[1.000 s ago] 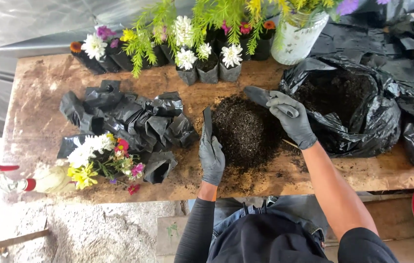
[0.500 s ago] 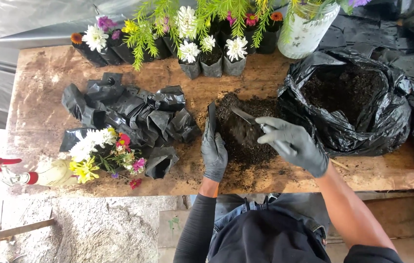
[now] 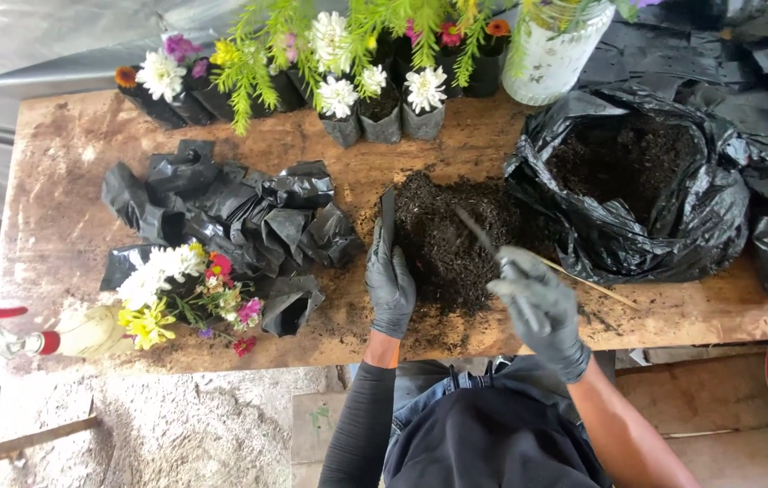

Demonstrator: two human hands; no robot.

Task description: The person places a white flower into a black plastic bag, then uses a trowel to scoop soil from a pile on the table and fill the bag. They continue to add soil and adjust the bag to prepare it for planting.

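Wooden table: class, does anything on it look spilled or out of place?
Yes. A soil heap lies loose on the wooden table, outside the open black bag, between the left hand and right hand.

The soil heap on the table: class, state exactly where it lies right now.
In the head view the soil heap lies at the table's middle, between the left hand and the big black soil bag, just beyond the right hand.
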